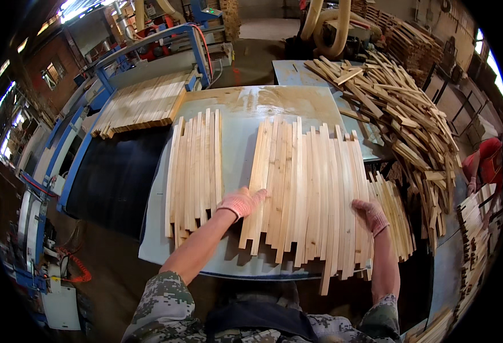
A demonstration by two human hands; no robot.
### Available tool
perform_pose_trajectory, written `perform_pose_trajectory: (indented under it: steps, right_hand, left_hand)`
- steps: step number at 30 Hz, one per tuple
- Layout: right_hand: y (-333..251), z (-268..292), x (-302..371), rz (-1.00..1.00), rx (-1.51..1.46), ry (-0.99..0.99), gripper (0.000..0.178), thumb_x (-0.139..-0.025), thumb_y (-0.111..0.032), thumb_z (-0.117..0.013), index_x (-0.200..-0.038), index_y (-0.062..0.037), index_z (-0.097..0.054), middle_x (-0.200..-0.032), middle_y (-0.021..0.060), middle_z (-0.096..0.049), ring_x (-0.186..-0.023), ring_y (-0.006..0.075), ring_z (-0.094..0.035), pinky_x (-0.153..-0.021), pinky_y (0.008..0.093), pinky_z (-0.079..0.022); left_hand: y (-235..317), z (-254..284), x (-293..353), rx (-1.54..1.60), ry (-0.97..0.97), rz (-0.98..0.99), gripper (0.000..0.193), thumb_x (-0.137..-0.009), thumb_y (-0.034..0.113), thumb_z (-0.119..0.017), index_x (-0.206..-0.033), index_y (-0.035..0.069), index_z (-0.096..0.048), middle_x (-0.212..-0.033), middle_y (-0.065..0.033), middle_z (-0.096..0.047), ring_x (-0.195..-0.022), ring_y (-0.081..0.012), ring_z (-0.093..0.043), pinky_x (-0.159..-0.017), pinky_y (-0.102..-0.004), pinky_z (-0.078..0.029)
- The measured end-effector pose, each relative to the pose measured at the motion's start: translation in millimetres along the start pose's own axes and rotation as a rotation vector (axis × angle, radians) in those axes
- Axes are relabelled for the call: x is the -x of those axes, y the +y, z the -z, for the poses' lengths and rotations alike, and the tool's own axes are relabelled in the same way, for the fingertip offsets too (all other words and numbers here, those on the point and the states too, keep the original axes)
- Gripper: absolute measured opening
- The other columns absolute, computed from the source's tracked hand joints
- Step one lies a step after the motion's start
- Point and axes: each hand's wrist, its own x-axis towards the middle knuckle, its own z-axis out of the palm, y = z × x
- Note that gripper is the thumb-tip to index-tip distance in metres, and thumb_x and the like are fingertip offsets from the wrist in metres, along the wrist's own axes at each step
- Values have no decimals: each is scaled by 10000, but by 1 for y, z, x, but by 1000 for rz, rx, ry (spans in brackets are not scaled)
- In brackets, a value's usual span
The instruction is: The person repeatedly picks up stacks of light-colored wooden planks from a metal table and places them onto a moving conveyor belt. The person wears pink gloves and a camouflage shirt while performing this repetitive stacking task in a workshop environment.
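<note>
A wide row of pale wooden strips point(303, 194) lies side by side on the light sheet-topped table point(237, 251) before me, with uneven near ends. My left hand point(243, 203), in a pinkish knit glove, presses against the row's left edge, thumb over the outer strips. At the opposite edge my right hand point(371, 216), gloved alike, has its fingers on the outermost strips. The row sits between both hands. Left of it, across a gap, lies a narrower group of strips point(194, 171), untouched. The fingers' undersides are hidden.
A dark conveyor belt point(117, 177) with a blue-framed machine point(197, 54) stands to the left, bearing a block of aligned strips point(143, 103). A large jumbled strip pile point(400, 108) slopes along the right. More strips point(391, 211) sit beside my right hand. A person in red point(488, 163) is at far right.
</note>
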Motion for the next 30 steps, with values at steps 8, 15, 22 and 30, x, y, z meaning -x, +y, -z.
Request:
perform_pose_trajectory:
  steps: [8, 15, 22, 30]
  right_hand:
    - [-24, -32, -69, 1, -78, -166, 352, -956, 19, -735, -1277, 40, -593, -1035, 89, -687, -880, 178, -712, -835, 327, -635]
    - [-36, -103, -98, -24, -17, -187, 334, -935, -26, -758, -1228, 38, -610, -1000, 85, -695, -850, 182, -702, -813, 335, -619]
    - [-25, -147, -152, -53, 8, -278, 325, -930, -12, -764, -1225, 29, -635, -1007, 98, -710, -881, 216, -720, -798, 352, -633]
    - [28, -138, -88, 52, 225, -292, 530, -907, -189, -847, -1316, 36, -597, -1083, 106, -722, -932, 194, -710, -860, 380, -609]
  left_hand:
    - [-101, 59, -33, -239, 915, -208, 873, -938, 578, -719, -1564, 7, -508, -1462, -289, -617, -1370, -431, -582, -1164, -498, -459]
    - [-236, 93, -47, 282, 820, 205, 988, -938, 583, -732, -1680, 56, -348, -1625, -282, -476, -1526, -409, -445, -1268, -487, -348]
    - [-235, 111, -48, 94, 837, 311, 1015, -930, 660, -689, -1684, 71, -351, -1613, -262, -508, -1500, -387, -488, -1251, -438, -387]
    - [-249, 126, -23, 15, 758, 286, 1031, -906, 668, -713, -1675, 73, -369, -1571, -255, -546, -1433, -393, -556, -1195, -449, -456]
